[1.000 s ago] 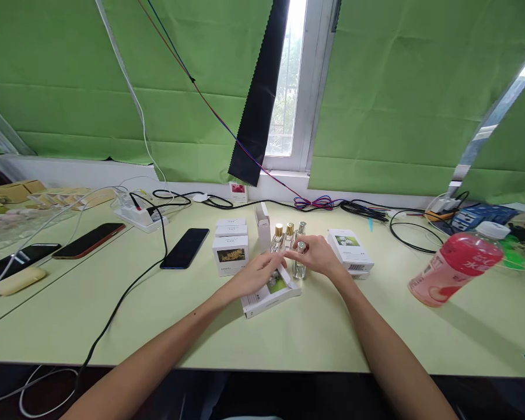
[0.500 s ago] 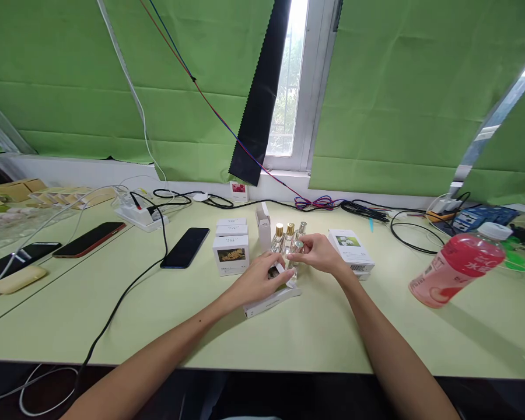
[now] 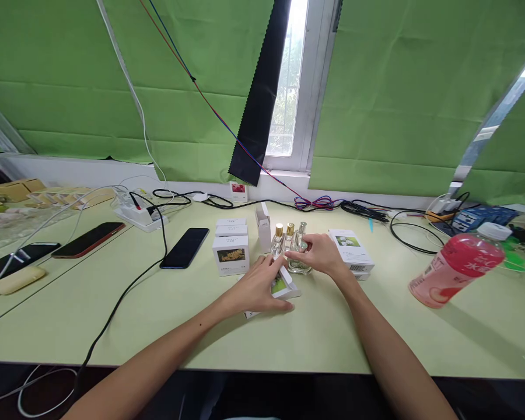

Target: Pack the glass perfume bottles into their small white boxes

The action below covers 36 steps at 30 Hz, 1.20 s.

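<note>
My left hand spans an opened white carton lying on its side, fingers on its far side and thumb along the near edge. My right hand pinches the top of a small clear glass perfume bottle, whose base rests on or close to the tabletop. Just behind it stand more glass bottles, some with gold caps. An upright white carton with a raised flap is behind my left fingers. White boxes with a flower picture stand to the left; others lie flat to the right.
A pink drink bottle leans in view at the right. On the left are a dark phone, a phone with a red edge and a power strip. A black cable crosses the table; coiled cords run along the wall.
My right hand has lowered the bottle beside the others, away from the carton. My left thumb has shifted from the carton's open end down to its near side.
</note>
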Each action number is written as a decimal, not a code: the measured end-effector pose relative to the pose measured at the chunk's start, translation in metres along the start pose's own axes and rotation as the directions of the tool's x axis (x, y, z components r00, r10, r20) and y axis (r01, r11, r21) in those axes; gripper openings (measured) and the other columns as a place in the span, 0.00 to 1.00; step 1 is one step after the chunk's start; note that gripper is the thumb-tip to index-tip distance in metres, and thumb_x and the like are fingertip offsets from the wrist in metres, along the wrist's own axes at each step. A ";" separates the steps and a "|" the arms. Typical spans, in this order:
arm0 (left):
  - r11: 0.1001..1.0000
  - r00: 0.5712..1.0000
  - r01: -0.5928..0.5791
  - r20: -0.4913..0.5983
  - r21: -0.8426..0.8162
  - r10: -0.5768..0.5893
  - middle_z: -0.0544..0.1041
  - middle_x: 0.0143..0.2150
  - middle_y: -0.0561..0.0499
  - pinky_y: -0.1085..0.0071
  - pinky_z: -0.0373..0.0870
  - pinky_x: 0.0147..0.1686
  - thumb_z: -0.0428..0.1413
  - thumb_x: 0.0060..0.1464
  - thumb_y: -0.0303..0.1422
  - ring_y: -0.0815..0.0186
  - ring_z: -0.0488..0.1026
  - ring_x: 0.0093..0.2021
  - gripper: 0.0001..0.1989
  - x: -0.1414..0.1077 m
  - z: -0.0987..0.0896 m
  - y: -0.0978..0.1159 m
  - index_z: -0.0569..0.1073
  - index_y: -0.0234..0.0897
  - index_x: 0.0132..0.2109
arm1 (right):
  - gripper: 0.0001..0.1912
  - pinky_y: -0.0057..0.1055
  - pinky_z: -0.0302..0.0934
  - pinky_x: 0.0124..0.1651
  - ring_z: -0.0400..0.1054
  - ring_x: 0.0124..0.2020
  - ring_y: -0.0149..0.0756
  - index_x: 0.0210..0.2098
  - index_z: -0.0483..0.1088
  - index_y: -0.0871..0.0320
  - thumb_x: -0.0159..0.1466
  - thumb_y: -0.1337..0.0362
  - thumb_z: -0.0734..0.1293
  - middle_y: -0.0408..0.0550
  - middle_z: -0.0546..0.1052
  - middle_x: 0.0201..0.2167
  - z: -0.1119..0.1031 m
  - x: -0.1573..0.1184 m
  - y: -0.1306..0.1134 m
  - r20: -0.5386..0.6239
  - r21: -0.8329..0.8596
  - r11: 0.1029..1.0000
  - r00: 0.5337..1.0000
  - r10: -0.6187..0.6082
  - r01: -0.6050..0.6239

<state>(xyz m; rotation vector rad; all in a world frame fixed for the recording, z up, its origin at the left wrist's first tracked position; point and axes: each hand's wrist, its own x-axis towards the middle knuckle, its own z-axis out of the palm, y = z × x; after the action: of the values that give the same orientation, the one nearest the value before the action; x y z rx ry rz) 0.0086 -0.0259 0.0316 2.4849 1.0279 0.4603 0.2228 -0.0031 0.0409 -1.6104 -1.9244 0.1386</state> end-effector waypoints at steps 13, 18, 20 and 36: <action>0.995 0.996 0.069 -0.061 0.071 -0.065 0.74 0.47 0.44 0.56 0.69 0.49 0.61 0.48 0.43 0.49 0.69 0.51 0.30 0.002 0.009 -0.001 0.67 0.41 0.58 | 0.12 0.28 0.52 0.30 0.62 0.24 0.31 0.28 0.70 0.56 0.57 0.55 0.72 0.40 0.74 0.22 0.004 -0.001 0.003 0.120 0.163 0.977 0.981 -0.155 0.135; 0.995 0.988 0.090 -0.127 0.035 -0.085 0.74 0.45 0.45 0.58 0.70 0.44 0.62 0.47 0.43 0.49 0.71 0.48 0.24 0.003 0.011 -0.002 0.70 0.41 0.50 | 0.07 0.28 0.56 0.32 0.66 0.25 0.31 0.34 0.74 0.56 0.56 0.61 0.72 0.41 0.76 0.24 0.004 -0.002 0.001 0.158 0.217 0.967 0.973 -0.168 0.132; 0.995 0.984 0.094 -0.153 0.018 -0.090 0.75 0.44 0.46 0.60 0.70 0.42 0.62 0.46 0.42 0.50 0.71 0.47 0.22 0.003 0.010 -0.001 0.71 0.41 0.49 | 0.08 0.28 0.57 0.32 0.67 0.25 0.32 0.35 0.75 0.55 0.55 0.63 0.71 0.41 0.76 0.24 0.003 -0.002 -0.001 0.158 0.217 0.968 0.974 -0.159 0.123; 0.988 0.973 0.155 -0.172 -0.010 -0.154 0.73 0.47 0.45 0.61 0.71 0.41 0.61 0.48 0.43 0.51 0.72 0.48 0.23 0.002 0.010 -0.001 0.68 0.41 0.50 | 0.08 0.29 0.59 0.33 0.73 0.26 0.38 0.37 0.69 0.55 0.58 0.61 0.68 0.40 0.74 0.20 0.009 -0.001 0.002 -0.010 0.218 0.974 0.998 -0.055 0.056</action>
<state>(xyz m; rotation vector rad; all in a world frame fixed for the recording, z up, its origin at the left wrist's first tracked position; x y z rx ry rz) 0.0141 -0.0265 0.0231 2.3771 1.2793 0.6337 0.2195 -0.0006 0.0324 -1.4101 -1.8782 0.3126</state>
